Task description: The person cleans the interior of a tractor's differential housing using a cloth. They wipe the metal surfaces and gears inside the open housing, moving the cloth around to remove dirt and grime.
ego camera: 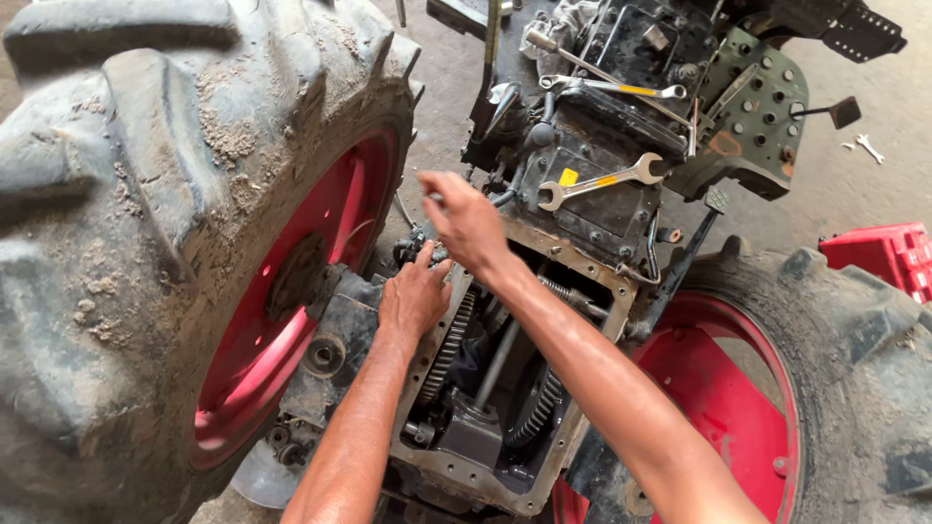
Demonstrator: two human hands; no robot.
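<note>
Head view, looking down on a partly stripped tractor. The open, oil-blackened gearbox housing with its bolt-holed flange (568, 264) sits between 2 large muddy rubber tyres on red steel rims, 1 at the left (146, 243) and 1 at the lower right (825, 388). Inside the housing: a large toothed steel gear (449, 346) near the left wall, a grey steel shaft (497, 364) running down the middle, and a second toothed gear (540, 408) to its right.

The left hand (413, 296) rests on the upper left corner of the housing flange, fingers bent and pressed against the dark metal just above the large gear; nothing can be seen gripped in it. The right hand (466, 221) is just above and beside the left, fingers curled closed around a small object at the housing's top left edge; only a pale tip shows by the fingertips, too small to identify. The 2 hands are almost touching.

2 chrome open-ended spanners lie on the black engine block: 1 with a yellow label (597, 181) just right of the right hand, 1 higher up (612, 87). A red plastic crate (883, 254) stands at the far right, and a small spanner (869, 147) lies on the concrete floor (874, 97).
</note>
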